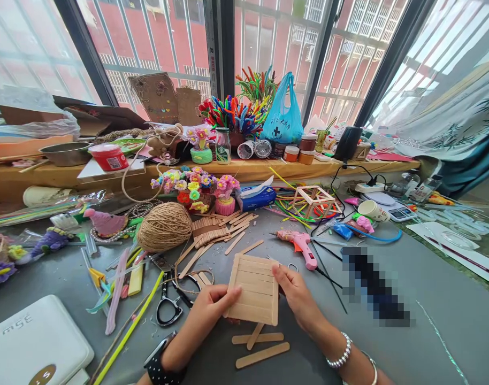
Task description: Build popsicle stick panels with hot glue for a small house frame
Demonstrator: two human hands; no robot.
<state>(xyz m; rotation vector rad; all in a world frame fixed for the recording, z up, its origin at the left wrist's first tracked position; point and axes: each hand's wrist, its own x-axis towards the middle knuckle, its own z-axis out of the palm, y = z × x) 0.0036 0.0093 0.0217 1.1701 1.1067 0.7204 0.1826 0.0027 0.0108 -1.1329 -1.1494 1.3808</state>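
A square panel of popsicle sticks (253, 289), framed by sticks along its edges, is held up between both hands. My left hand (214, 302) grips its left edge, thumb on the front face. On the opposite edge, my right hand (293, 291) has its thumb near the upper right corner; its other fingers are partly hidden behind the panel. Just below lie a few loose popsicle sticks (262, 355) on the grey table. Black-handled scissors (169, 310) rest left of my left hand. Beyond my right hand lies a pink hot glue gun (298, 247).
A ball of twine (164, 226) and a pile of popsicle sticks (212, 231) sit behind the hands. A white power bank (38, 342) lies at the front left. The glue gun's black cord trails right. An open stick frame (314, 200) stands farther back, below the crowded window ledge (180, 172).
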